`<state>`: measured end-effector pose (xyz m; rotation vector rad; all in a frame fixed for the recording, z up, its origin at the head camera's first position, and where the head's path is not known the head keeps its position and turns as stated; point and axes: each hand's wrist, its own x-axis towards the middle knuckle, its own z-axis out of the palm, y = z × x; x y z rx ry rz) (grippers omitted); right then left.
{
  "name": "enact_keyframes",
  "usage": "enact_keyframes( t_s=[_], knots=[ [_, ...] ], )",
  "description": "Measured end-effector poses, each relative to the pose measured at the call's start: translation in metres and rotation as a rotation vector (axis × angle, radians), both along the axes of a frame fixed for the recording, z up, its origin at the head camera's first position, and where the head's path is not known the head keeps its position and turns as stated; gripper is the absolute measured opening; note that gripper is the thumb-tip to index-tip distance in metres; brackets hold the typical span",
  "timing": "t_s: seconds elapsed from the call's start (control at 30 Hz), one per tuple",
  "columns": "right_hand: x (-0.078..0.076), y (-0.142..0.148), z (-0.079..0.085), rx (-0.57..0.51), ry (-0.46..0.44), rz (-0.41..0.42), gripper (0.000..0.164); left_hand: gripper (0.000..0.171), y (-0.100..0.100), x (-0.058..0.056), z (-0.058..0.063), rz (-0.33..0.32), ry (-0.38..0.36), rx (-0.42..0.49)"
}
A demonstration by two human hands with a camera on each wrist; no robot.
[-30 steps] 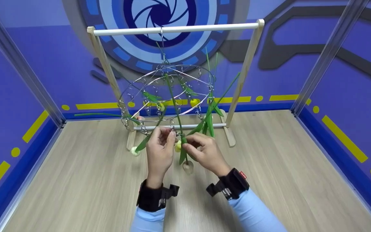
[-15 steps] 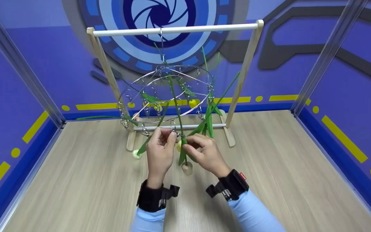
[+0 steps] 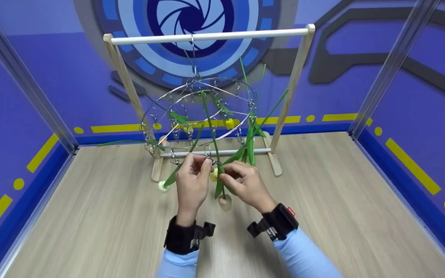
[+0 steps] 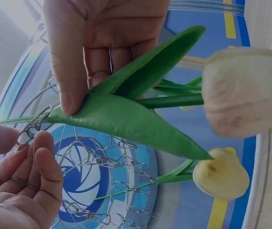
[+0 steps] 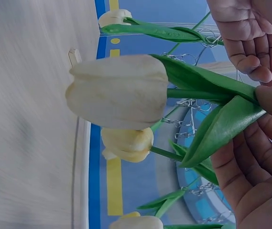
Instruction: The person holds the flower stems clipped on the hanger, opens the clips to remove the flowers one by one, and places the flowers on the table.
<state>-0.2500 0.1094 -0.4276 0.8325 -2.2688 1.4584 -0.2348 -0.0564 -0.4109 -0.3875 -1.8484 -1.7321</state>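
Note:
An artificial cream tulip [image 3: 225, 202] hangs bloom-down at the front of a round wire clip hanger [image 3: 170, 146]. With thumb and fingers my right hand [image 3: 248, 184] pinches it where its green leaves [image 4: 126, 121] meet the stem. My left hand [image 3: 192, 183], just to the left, pinches a wire clip [image 4: 35, 128] that sits across the stem above the leaves. In the right wrist view the bloom [image 5: 119, 90] points away from the hands, and my left fingers [image 5: 250, 52] partly hide the clip.
The hanger hooks onto a rack's white top bar [image 3: 245, 34]. Several other tulips hang from it, including a yellow one [image 3: 230, 123] at the back and a pale one [image 3: 163, 187] at front left. Purple-blue walls [image 3: 33, 77] enclose the wooden table [image 3: 342, 212].
Both hands stay almost in place on the clip and tulip. The hanger sways slightly; the yellow tulip at the back shifts a little left, and the far-left stem a little right.

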Motion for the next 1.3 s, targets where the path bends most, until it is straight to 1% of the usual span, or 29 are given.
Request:
enact_keyframes(
  t_s=[0.3, 0.67, 1.03, 1.3],
  knots=[
    [0.0012, -0.0003, 0.0005, 0.003, 0.012, -0.004, 0.011, 0.008, -0.0012, -0.0006, -0.0014, 0.013, 0.019, -0.01],
    [0.0006, 0.0017, -0.0016, 0.001, 0.037, -0.006, 0.01, 0.01, -0.0012, 0.0, 0.0003, 0.024, 0.031, -0.033],
    [0.0021, 0.0036, -0.0031, 0.015, 0.052, -0.032, 0.009, 0.009, -0.0009, 0.0007, 0.001, 0.008, 0.021, -0.034],
    [0.0021, 0.007, -0.0058, -0.03, 0.042, -0.017, 0.009, 0.008, -0.0053, 0.0002, 0.0004, 0.024, 0.028, -0.027]
  ],
)
